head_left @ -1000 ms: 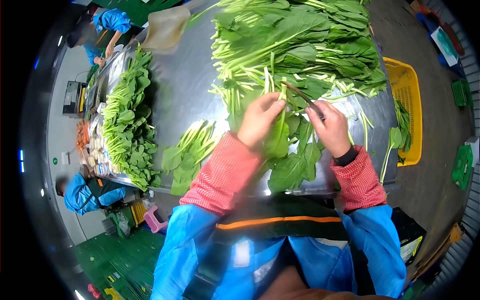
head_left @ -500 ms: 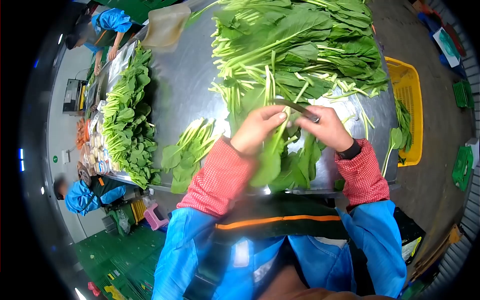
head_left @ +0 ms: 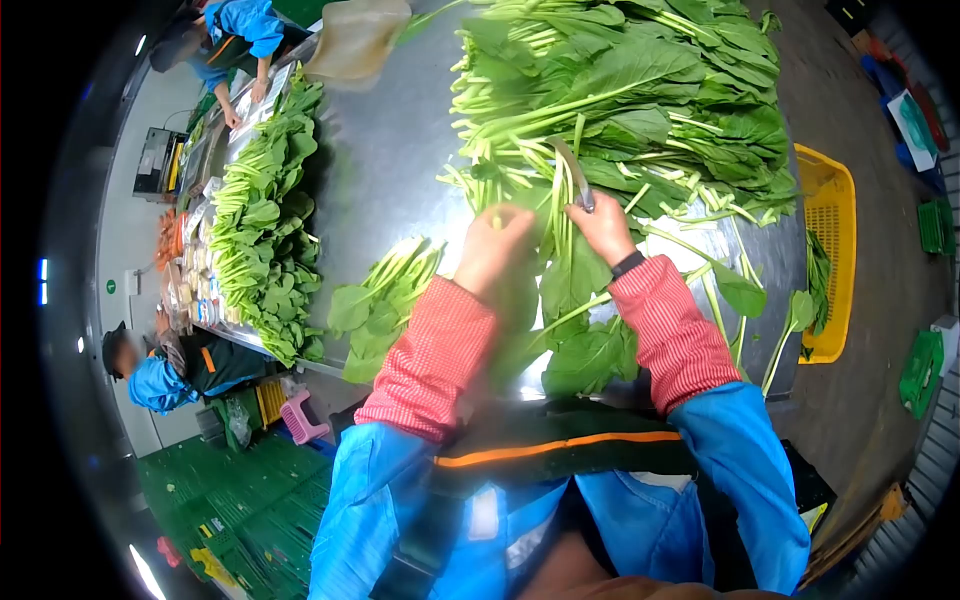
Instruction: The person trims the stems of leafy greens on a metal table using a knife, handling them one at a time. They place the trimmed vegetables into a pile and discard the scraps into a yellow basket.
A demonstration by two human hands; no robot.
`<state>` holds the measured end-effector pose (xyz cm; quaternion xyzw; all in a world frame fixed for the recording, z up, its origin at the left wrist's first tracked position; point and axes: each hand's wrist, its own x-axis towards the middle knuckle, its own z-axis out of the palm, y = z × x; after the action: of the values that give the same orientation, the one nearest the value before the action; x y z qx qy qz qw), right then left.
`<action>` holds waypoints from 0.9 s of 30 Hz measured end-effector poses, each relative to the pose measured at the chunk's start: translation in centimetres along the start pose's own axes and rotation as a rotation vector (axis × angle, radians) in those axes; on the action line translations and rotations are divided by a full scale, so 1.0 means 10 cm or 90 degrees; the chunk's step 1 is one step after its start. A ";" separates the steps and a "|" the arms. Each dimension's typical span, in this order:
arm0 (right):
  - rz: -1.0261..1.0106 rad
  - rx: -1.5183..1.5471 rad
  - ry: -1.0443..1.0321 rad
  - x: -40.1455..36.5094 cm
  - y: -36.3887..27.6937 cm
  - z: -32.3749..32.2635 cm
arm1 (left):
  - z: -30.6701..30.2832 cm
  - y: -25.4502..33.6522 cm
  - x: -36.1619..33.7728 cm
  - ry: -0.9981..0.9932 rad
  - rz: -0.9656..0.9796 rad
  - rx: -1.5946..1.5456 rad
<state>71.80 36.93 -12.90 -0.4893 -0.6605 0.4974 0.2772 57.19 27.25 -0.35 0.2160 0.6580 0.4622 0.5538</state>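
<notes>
My right hand (head_left: pixel 605 228) is closed around the handle of a curved knife (head_left: pixel 574 172), its blade pointing up and away over cut stems. To its left, my left hand (head_left: pixel 492 248) is pinched on a leafy green stalk (head_left: pixel 515 325), smeared by motion, whose leaf hangs toward me. Under and between the hands lie loose leafy greens (head_left: pixel 592 358) on the metal table (head_left: pixel 375 140). Just beyond is a big heap of leafy greens (head_left: pixel 640 85), stems mostly to the left. A small bunch of trimmed greens (head_left: pixel 385 305) rests left of my left sleeve.
A long row of greens (head_left: pixel 265 215) lines the table's left side. Past the right edge stands a yellow crate (head_left: pixel 835 260). A translucent plastic sheet (head_left: pixel 358 40) lies at the far left. Two people in blue work beyond the row. Stray stalks (head_left: pixel 740 290) lie near the right edge.
My hands have moved apart. The knife has swung from lying across the stalk to pointing upward. A single leafy stalk now lies to the right of my right hand.
</notes>
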 end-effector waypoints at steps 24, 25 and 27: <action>-0.157 -0.263 0.073 -0.60 -0.23 -0.96 | 0.17 -0.10 -0.21 -0.301 0.079 -0.104; -0.176 -0.218 0.058 -0.51 -0.33 -0.85 | 0.15 -0.10 -0.23 -0.322 0.034 -0.199; -0.183 -0.226 0.047 -0.23 -0.37 -0.54 | 0.11 -0.08 -0.27 -0.260 0.029 -0.244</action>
<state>75.88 36.80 -7.28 -0.4492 -0.7900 0.3108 0.2784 59.14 25.16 0.47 0.2110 0.4283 0.5373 0.6952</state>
